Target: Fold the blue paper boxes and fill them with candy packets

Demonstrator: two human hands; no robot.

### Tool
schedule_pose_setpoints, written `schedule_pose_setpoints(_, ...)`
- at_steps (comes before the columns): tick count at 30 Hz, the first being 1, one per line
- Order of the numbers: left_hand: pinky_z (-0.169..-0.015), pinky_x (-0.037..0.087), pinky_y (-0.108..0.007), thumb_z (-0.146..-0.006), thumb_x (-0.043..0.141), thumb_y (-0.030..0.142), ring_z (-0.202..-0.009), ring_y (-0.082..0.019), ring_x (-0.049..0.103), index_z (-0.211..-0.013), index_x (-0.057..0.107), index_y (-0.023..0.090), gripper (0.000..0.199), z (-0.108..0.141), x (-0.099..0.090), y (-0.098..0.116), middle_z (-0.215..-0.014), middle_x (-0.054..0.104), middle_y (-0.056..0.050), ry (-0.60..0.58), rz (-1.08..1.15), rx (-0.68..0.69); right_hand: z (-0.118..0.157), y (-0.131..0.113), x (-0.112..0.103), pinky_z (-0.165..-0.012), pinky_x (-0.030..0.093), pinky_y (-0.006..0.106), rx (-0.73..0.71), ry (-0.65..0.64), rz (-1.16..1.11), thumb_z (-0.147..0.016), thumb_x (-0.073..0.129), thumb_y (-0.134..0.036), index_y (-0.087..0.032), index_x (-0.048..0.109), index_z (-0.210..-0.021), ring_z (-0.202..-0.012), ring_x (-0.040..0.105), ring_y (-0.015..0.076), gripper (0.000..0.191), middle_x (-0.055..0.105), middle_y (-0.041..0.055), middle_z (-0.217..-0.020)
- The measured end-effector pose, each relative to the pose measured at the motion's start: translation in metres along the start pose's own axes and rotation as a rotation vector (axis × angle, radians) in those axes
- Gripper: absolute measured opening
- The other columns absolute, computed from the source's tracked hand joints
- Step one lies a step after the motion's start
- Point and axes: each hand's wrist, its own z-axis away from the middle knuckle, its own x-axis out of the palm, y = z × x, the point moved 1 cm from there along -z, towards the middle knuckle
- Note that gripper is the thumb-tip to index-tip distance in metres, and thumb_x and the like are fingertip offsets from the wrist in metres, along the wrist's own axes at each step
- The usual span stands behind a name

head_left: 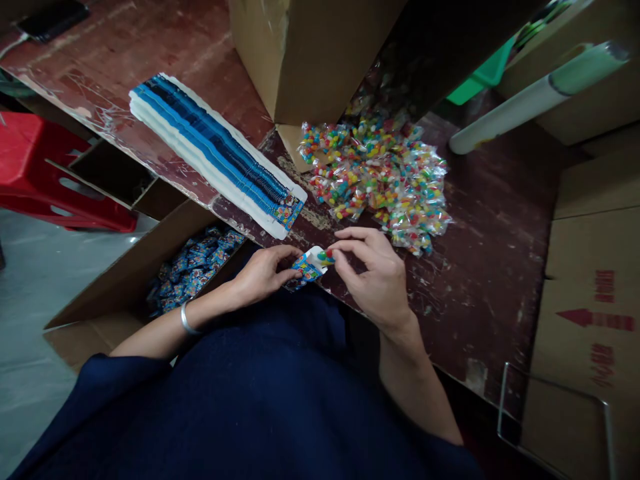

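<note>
My left hand grips a small blue printed candy box between thumb and fingers; its white end flaps stand open to the right. At that open end, my right hand pinches a little clear bag of colourful candies, which partly overlaps the box mouth. Beyond my right hand lies a heap of similar candy bags on the dark red table. Up and to the left, a long row of flat blue-and-white boxes is stacked closely on the tabletop.
Below the table's near edge, a cardboard carton holds many small blue boxes. A large carton stands behind the heap. A white roll, a green bin and cartons are at right. A red stool stands left.
</note>
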Motion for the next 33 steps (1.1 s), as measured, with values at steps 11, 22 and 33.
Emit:
schedule_pose_setpoints(11, -0.084, 0.058, -0.031, -0.085, 0.082, 0.032, -0.091, -0.018, 0.069, -0.13, 0.062, 0.017, 0.051, 0.002, 0.014, 0.004, -0.101, 0.071, -0.007, 0.161, 0.495, 0.054, 0.01, 0.007, 0.025, -0.096, 0.06, 0.046, 0.151, 0.052, -0.269, -0.097, 0.068, -0.036, -0.025, 0.074, -0.082, -0.102, 0.076, 0.0261, 0.019, 0.081, 0.0068, -0.108)
schedule_pose_setpoints(22, -0.085, 0.057, -0.03, -0.082, 0.085, 0.043, -0.091, -0.018, 0.069, -0.109, 0.067, 0.015, 0.043, -0.003, 0.012, 0.004, -0.102, 0.072, -0.007, 0.11, 0.692, 0.023, 0.041, 0.009, 0.062, -0.081, 0.066, 0.034, 0.345, 0.189, -0.586, -0.087, 0.08, -0.04, -0.024, 0.07, -0.115, -0.088, 0.08, 0.0213, 0.033, 0.081, 0.0056, -0.103)
schedule_pose_setpoints(33, -0.078, 0.055, -0.025, -0.079, 0.086, 0.038, -0.089, -0.014, 0.064, -0.106, 0.057, 0.02, 0.043, -0.004, 0.015, 0.003, -0.099, 0.064, -0.003, 0.187, 0.719, 0.056, 0.027, 0.005, 0.06, -0.085, 0.064, 0.037, 0.329, 0.224, -0.63, -0.09, 0.079, -0.036, -0.026, 0.066, -0.103, -0.096, 0.078, 0.0221, 0.021, 0.078, 0.0055, -0.106)
